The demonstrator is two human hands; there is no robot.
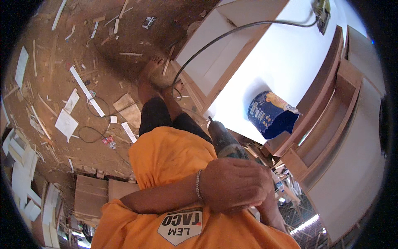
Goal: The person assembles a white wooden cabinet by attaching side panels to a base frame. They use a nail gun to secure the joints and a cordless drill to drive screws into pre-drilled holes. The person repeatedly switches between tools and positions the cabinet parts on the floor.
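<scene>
Nearby, blue tub (268, 110) on panel (286, 66); left fingers (248, 168) together, right fingers hidden, can't tell.

The left hand (234, 183) lies over one end of a dark power tool (225, 137) pointing toward eleven o'clock. At three o'clock, a ragged-edged blue tub (265, 113) sits on a white cabinet (296, 60).

The dark cylindrical tool (224, 137), narrowing to a thin tip at its far end, slants forward and leftward, its near end hidden by the left hand (234, 184).
</scene>
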